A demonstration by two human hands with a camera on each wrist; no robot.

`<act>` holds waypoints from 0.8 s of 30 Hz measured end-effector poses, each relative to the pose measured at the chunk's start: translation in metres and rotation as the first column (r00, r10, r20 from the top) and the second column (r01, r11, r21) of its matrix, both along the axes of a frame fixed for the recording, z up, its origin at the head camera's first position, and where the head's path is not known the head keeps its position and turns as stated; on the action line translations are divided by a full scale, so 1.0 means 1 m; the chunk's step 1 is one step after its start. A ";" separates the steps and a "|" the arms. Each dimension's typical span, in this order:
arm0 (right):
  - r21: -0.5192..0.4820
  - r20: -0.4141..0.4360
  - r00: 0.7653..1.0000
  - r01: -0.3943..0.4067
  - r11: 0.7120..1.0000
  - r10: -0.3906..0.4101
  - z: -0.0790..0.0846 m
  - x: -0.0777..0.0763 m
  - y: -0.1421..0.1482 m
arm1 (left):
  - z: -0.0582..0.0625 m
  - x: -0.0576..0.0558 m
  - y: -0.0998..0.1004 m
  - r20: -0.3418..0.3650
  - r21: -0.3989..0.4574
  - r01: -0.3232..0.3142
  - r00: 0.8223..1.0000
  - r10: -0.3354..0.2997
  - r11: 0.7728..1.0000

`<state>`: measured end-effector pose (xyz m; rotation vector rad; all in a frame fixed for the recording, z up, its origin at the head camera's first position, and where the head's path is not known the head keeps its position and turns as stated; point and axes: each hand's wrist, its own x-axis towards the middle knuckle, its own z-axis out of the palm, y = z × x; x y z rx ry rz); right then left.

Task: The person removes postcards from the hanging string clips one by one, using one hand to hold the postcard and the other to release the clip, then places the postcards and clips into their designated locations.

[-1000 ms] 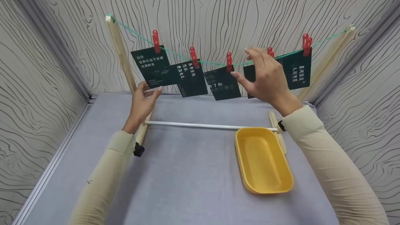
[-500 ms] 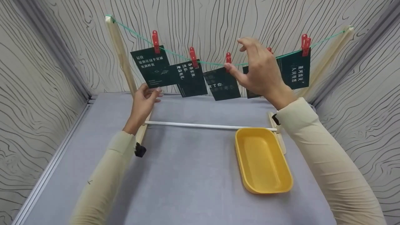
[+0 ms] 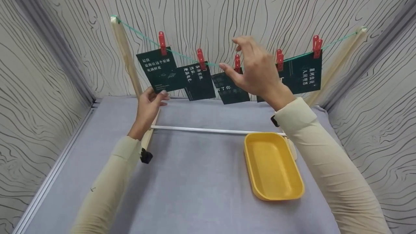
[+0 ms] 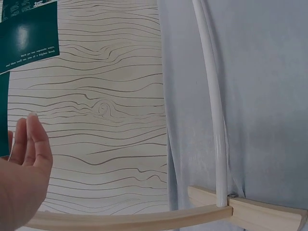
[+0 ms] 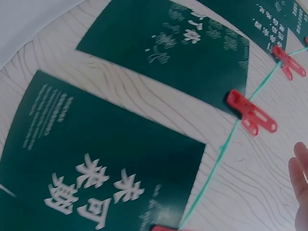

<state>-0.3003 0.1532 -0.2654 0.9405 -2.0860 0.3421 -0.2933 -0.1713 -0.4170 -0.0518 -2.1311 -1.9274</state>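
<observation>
Dark green printed cards hang by red clothespins from a green cord. At the leftmost card [image 3: 157,70], my left hand [image 3: 148,109] is by the lower edge, fingers loosely bent; whether they touch it is unclear. The left wrist view shows these fingers [image 4: 33,144] beside a card's edge. My right hand [image 3: 258,70] is raised before the cord, thumb and fingers spread with nothing between them. It partly covers a card, near the middle clothespin [image 3: 237,61]. In the right wrist view, its fingertips [image 5: 301,168] are apart from a clothespin [image 5: 250,111] gripping a card [image 5: 168,55].
Two wooden posts [image 3: 125,55] hold the cord ends, and a white rod [image 3: 201,130] joins their feet. A yellow bin [image 3: 274,165] stands at the right on the grey cloth [image 3: 195,182]. Wood-grain panels [image 3: 208,26] surround the table.
My right hand has moved left along the cord, uncovering the clothespin to its right. The left hand has stayed at the leftmost card, its fingers drawing slightly closer together.
</observation>
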 end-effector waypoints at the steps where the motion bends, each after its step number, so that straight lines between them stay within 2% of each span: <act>1: 0.000 0.007 1.000 -0.002 1.000 0.002 0.001 0.000 -0.003 | 0.000 0.000 0.000 -0.001 0.009 0.000 1.000 0.000 1.000; 10: 0.007 0.132 0.989 -0.066 0.998 0.065 0.011 0.004 -0.029 | 0.006 0.000 0.006 0.001 0.061 -0.015 1.000 0.015 0.998; 16: 0.005 0.207 0.976 -0.064 0.998 0.061 0.014 0.003 -0.045 | 0.012 0.005 0.012 -0.014 0.139 -0.024 1.000 0.027 0.990; 21: 0.003 0.268 0.963 -0.040 0.999 0.038 0.017 0.002 -0.054 | 0.014 0.006 0.013 0.012 0.209 -0.084 0.996 0.083 0.974; 24: -0.014 0.308 0.951 -0.033 0.999 0.035 0.019 0.002 -0.056 | 0.015 0.005 0.012 0.030 0.218 -0.117 0.993 0.113 0.969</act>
